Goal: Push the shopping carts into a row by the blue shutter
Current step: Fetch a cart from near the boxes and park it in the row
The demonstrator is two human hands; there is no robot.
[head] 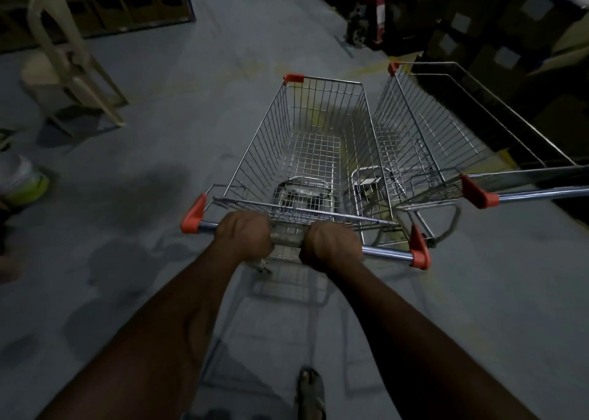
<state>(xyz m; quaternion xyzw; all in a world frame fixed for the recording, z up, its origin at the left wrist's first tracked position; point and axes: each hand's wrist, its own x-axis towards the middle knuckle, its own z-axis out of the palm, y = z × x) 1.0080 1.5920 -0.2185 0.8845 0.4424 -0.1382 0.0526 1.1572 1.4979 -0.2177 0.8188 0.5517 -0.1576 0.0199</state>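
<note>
Gripping the handle bar (385, 253) of the shopping cart (318, 151) at frame centre, the left hand (243, 239) and right hand (331, 244) are closed around it; a second cart (446, 139) is seen just beside it, at right.

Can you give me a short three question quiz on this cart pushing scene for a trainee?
1. True or false: both hands grip the handle of the wire shopping cart with orange corner caps.
2. On which side of it does the second wire cart stand?
3. The pale plastic chair stands: A) inside a cart, B) on the floor at far left, C) behind the person.

Key: 1 true, left hand and right hand are closed on the handle; 2 the right side; 3 B.
</note>
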